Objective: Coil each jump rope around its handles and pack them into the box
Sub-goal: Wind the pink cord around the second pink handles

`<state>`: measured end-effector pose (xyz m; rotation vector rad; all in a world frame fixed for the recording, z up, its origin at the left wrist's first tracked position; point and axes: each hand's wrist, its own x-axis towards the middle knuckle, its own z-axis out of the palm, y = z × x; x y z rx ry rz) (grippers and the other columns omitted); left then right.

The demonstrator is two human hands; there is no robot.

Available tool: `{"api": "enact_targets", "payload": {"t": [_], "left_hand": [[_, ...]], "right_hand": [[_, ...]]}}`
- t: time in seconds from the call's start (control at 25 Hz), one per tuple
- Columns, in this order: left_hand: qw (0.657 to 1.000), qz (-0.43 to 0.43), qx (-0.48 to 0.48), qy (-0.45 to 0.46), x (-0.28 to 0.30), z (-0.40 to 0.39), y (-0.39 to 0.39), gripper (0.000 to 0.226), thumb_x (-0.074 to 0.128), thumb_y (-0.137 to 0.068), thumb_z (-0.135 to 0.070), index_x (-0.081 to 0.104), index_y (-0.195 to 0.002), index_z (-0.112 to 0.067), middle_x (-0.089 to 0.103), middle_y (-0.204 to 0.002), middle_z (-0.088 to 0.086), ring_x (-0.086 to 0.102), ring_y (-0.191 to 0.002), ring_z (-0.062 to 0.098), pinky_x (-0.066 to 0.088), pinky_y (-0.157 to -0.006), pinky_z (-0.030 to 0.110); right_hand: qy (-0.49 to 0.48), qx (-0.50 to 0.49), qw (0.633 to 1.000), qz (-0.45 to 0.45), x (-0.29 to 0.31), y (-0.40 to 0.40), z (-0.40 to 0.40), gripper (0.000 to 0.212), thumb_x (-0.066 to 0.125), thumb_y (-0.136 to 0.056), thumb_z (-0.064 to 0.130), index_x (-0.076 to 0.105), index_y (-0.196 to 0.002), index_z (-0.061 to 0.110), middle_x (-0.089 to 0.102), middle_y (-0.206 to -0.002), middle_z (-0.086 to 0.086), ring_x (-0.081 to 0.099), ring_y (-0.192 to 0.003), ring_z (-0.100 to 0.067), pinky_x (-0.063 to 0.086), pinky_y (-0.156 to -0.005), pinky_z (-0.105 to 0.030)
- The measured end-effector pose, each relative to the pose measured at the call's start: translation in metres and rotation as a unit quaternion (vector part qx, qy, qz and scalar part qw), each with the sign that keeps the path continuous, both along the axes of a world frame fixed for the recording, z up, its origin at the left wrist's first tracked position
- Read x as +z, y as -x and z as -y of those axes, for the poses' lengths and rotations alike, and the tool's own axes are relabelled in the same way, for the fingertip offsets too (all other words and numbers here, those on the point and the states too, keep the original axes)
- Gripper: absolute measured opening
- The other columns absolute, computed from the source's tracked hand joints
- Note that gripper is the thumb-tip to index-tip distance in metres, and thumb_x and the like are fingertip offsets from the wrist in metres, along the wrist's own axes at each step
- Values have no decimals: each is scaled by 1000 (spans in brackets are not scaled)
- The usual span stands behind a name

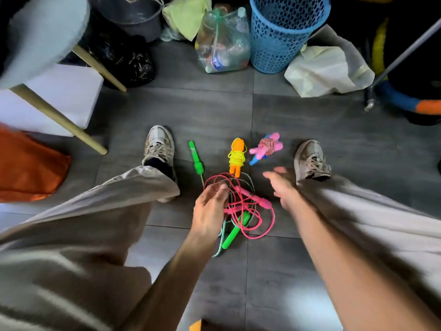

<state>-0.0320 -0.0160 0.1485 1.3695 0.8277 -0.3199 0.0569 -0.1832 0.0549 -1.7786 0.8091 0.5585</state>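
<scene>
— Sitting on the grey tile floor [214, 111], a person works over a tangle of jump ropes between both shoes. What lies loose?

— A pink rope [241, 206] and a green-handled rope [235, 231] with a twisted green-white cord, heaped together. One green handle [196, 161] points toward 11 o'clock.

— And the finished ones?

— At 12 o'clock, an orange-handled rope [236, 157] wound in yellow cord; at 1 o'clock, a pink-and-blue bundle [266, 148].

— The hands?

— Left hand [210, 209]: fingers curled, pinching pink cord. Right hand [280, 187]: blurred, fingers spread, holding nothing.
</scene>
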Motion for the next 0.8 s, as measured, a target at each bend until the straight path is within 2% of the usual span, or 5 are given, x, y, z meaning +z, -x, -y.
{"api": "enact_targets", "payload": {"t": [0.12,0.24,0.36,0.56,0.8], "left_hand": [[1000,1,-15,12,2,5,3,21,56,-97,-23,68,-112,-15,72,-109,5,68,-99,16,51,-83,26],[999,-8,-35,33,2,1,4,20,53,-98,-28,69,-108,-20,74,-101,-2,69,-91,10,50,-74,25],[998,-9,-58,31,4,1,4,22,54,-96,-33,70,-107,-23,75,-100,-5,69,-97,13,49,-86,37],[997,-3,-66,48,11,8,2,16,61,-93,-33,72,-96,-22,74,-98,0,68,-93,12,48,-80,30],[997,-16,-55,50,12,10,4,16,57,-95,-27,71,-97,-19,73,-100,6,66,-84,8,48,-71,22]], "right_hand": [[141,156,977,-25,-58,25,7,58,67,-67,43,55,-118,19,63,-111,-16,61,-100,-30,51,-90,-44],[236,319,915,-67,-97,47,14,72,63,-91,34,28,-149,9,50,-141,-19,53,-124,-35,44,-101,-40],[195,288,932,-100,-115,57,23,80,66,-89,38,24,-151,10,45,-146,-16,51,-127,-33,44,-99,-38],[237,290,918,-131,-125,60,26,55,62,-88,44,47,-129,11,59,-127,-14,55,-119,-35,45,-92,-37],[131,195,959,-157,-127,69,20,27,64,-80,16,66,-104,2,71,-99,-17,64,-81,-27,49,-70,-33]]}}
